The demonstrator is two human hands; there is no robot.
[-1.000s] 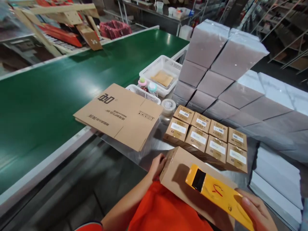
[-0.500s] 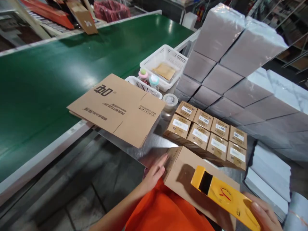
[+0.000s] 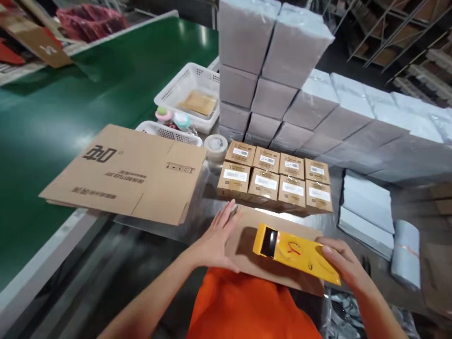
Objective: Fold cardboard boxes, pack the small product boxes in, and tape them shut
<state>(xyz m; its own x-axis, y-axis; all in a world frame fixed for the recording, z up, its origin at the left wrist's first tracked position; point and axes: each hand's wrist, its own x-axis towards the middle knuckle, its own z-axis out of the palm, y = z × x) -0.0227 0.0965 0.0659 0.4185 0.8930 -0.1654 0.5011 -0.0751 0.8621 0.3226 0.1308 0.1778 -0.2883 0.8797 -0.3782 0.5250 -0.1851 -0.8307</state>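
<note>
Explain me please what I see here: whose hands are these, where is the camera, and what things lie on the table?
The camera sits on a person's head and looks down, so both hands are that person's own. The left hand rests flat on a brown cardboard box held against the orange clothing. The right hand holds a yellow tape dispenser on top of that box. Further on the metal table stand eight small labelled boxes, a flattened carton, a tape roll and white baskets. Wrapped packs are stacked behind, and a green conveyor belt runs at the left.
</note>
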